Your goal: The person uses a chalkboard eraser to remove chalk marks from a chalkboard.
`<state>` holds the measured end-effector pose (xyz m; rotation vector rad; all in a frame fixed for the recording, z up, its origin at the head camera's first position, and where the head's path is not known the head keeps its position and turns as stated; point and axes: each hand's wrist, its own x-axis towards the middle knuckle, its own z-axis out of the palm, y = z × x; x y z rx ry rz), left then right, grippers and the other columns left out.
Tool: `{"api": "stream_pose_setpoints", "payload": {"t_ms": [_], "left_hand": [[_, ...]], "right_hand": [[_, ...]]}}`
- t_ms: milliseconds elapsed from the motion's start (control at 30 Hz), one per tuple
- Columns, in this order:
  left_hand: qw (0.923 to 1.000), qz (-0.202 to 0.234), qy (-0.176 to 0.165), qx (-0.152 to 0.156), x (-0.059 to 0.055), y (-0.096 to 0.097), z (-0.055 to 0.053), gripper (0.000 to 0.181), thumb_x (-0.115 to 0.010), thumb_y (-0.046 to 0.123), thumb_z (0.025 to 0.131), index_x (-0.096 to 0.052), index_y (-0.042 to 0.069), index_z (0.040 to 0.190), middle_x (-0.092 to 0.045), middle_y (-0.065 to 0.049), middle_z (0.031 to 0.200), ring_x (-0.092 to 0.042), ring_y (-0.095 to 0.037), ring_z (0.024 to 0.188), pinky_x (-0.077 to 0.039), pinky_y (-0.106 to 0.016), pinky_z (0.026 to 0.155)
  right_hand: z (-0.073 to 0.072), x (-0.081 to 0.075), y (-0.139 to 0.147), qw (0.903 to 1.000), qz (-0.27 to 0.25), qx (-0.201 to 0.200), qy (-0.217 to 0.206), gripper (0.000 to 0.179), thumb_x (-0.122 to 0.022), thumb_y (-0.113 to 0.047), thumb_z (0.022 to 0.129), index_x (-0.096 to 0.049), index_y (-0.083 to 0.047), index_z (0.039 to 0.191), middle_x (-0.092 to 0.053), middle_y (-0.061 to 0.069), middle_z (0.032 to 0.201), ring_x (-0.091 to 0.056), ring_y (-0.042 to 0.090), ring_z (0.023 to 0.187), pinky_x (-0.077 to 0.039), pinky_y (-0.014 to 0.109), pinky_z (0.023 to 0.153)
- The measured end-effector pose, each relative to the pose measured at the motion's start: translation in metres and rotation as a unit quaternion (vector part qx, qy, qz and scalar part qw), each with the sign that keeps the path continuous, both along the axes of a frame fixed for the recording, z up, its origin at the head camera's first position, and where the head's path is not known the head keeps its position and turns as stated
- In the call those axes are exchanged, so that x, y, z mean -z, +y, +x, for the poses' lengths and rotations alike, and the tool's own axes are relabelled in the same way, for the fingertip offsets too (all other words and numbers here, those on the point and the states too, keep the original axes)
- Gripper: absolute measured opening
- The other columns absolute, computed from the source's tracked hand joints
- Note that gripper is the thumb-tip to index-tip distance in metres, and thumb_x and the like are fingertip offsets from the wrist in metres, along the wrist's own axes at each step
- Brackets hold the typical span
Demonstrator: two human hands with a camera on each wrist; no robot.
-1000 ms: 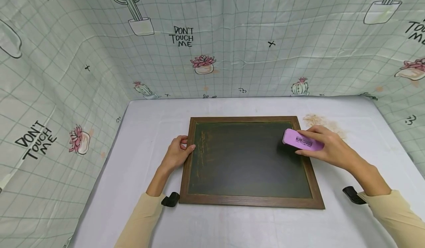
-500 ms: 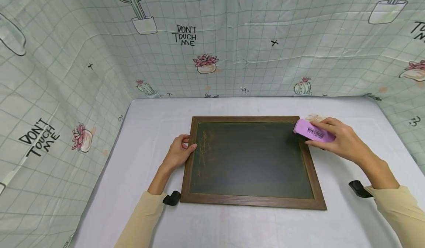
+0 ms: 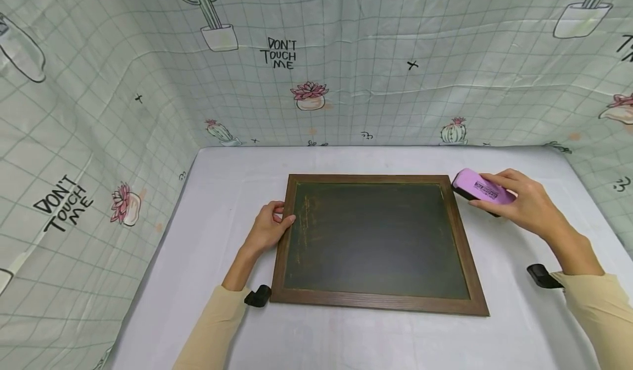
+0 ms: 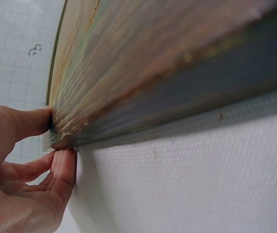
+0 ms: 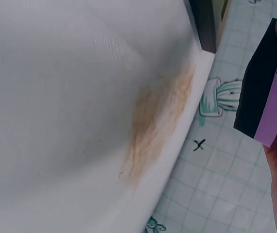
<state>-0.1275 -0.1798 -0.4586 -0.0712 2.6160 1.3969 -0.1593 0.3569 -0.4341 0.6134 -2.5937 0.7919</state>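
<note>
A chalkboard point(image 3: 376, 238) in a brown wooden frame lies on the white-covered table, with faint orange chalk marks along its left side. My left hand point(image 3: 266, 228) pinches the left frame edge. In the left wrist view, the thumb is on the upper side of the frame point(image 4: 143, 73) and the fingers are against its lower edge. My right hand point(image 3: 531, 202) grips a purple chalkboard eraser point(image 3: 482, 187) between thumb and fingers, just off the board's upper right corner. From the right wrist, the black felt side of the eraser point(image 5: 260, 82) shows, raised off the table.
An orange-brown chalk smudge point(image 5: 153, 121) marks the table cover beside the board's upper right; in the head view the eraser and hand hide it. A grid-patterned curtain point(image 3: 366, 84) with cactus drawings stands behind the table and along its sides.
My right hand has moved the eraser up and right, from over the board's upper right area to beyond its frame. My left hand keeps its hold on the frame. The head view has shifted slightly.
</note>
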Motion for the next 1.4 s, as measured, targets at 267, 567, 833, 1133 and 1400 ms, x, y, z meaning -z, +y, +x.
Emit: {"api": "stream_pose_setpoints", "payload": {"t_ms": [267, 567, 833, 1133, 1400], "left_hand": [[1.0, -0.001, 0.001, 0.001, 0.0, 0.0, 0.0, 0.052, -0.065, 0.013, 0.101, -0.046, -0.012, 0.143, -0.053, -0.026, 0.125, -0.053, -0.033, 0.104, -0.045, -0.045, 0.089], [1.0, -0.001, 0.002, -0.001, 0.0, 0.0, 0.0, 0.052, -0.066, 0.012, 0.101, -0.046, -0.012, 0.142, -0.054, -0.026, 0.125, -0.053, -0.033, 0.102, -0.045, -0.045, 0.087], [1.0, 0.0, -0.002, -0.004, 0.001, 0.001, -0.001, 0.052, -0.065, 0.011, 0.101, -0.046, -0.012, 0.144, -0.053, -0.027, 0.126, -0.053, -0.032, 0.102, -0.046, -0.046, 0.087], [1.0, 0.003, 0.001, 0.0, 0.002, 0.002, -0.001, 0.052, -0.065, 0.011, 0.101, -0.046, -0.012, 0.143, -0.053, -0.026, 0.125, -0.053, -0.032, 0.101, -0.046, -0.045, 0.087], [1.0, 0.002, -0.001, -0.001, 0.002, 0.0, -0.002, 0.052, -0.065, 0.012, 0.102, -0.046, -0.012, 0.143, -0.053, -0.026, 0.125, -0.052, -0.033, 0.102, -0.045, -0.045, 0.087]], "right_hand": [[-0.008, 0.008, 0.013, 0.9991, -0.013, 0.036, -0.016, 0.064, -0.096, -0.002, 0.057, -0.076, 0.001, 0.117, -0.064, 0.009, 0.096, -0.044, -0.007, 0.084, -0.034, 0.012, 0.068], [-0.011, 0.015, 0.026, 0.9966, -0.01, 0.062, -0.053, 0.062, -0.096, -0.008, 0.064, -0.073, 0.003, 0.121, -0.061, 0.01, 0.097, -0.043, -0.002, 0.081, -0.033, 0.015, 0.067], [-0.014, 0.024, 0.041, 0.9912, 0.003, 0.087, -0.099, 0.063, -0.094, -0.018, 0.072, -0.07, 0.007, 0.124, -0.061, 0.016, 0.1, -0.04, 0.0, 0.081, -0.031, 0.018, 0.067], [-0.017, 0.032, 0.046, 0.9824, 0.032, 0.099, -0.155, 0.069, -0.091, -0.027, 0.078, -0.065, 0.01, 0.129, -0.061, 0.022, 0.103, -0.046, 0.025, 0.085, -0.031, 0.019, 0.065], [-0.021, 0.034, 0.045, 0.9813, 0.059, 0.091, -0.159, 0.071, -0.089, -0.031, 0.08, -0.063, 0.011, 0.13, -0.063, 0.029, 0.107, -0.051, 0.036, 0.089, -0.036, 0.036, 0.071]]}}
